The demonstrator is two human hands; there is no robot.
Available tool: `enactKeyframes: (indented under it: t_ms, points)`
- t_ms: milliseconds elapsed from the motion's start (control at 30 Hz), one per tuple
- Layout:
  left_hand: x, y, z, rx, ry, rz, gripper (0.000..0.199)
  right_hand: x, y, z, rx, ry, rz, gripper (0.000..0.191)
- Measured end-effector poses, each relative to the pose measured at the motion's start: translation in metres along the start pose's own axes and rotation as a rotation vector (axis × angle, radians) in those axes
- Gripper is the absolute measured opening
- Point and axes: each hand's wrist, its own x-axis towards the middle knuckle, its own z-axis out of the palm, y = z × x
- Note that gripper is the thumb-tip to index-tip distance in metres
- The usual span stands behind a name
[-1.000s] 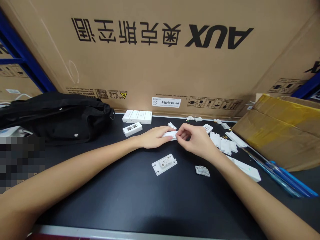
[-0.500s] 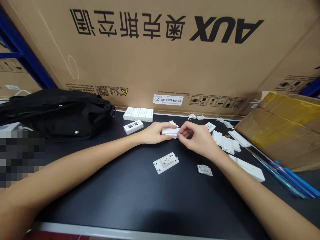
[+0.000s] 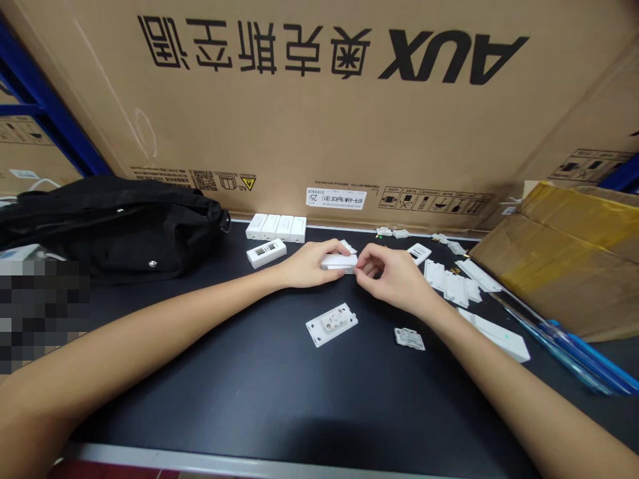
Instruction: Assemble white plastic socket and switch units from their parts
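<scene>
L hand (image 3: pixel 312 265) grasps a small white rectangular plastic housing (image 3: pixel 338 262), plain side showing vs. dotted face 1 s ago, w/ R hand (image 3: pixel 394 278) fingertips closed at its R end, contact prob. but blurry, & big brown cardboard box (image 3: pixel 259 126) beyond both hands reads inverted "AUX", its white label (image 3: pixel 335 199) "KFR-46W".

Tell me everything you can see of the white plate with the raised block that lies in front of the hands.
The white plate is a flat rectangle, apparently plastic, with dark holes near its corners and a small tab at its right end. A raised block stands on its upward face; its finer details are too small to tell. The plate lies slanted, its right end farther from the person. It rests on the black table, and neither hand touches it.
</scene>
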Motion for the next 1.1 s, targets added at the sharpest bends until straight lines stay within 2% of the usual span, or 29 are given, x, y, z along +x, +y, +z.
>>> enactKeyframes:
  t_ms: [233,367,633,933,1100]
  points:
    - [0.001,-0.007,0.003,0.099,0.046,-0.003,0.034,0.001,0.000,0.001,0.001,-0.014,0.007,0.006]
    - [-0.001,-0.004,0.002,0.105,0.055,-0.025,0.036,0.001,0.000,0.001,0.001,0.003,-0.001,0.006]
    - [-0.003,0.008,0.013,-0.101,0.171,-0.070,0.037,0.001,-0.005,-0.002,0.001,0.111,-0.023,0.005]
    - [0.000,0.008,0.019,-0.339,0.204,-0.174,0.040,0.001,-0.004,-0.004,-0.030,0.193,-0.022,0.005]
    - [-0.002,0.010,0.022,-0.341,0.196,-0.140,0.039,0.001,-0.005,-0.010,-0.006,0.243,-0.010,0.005]
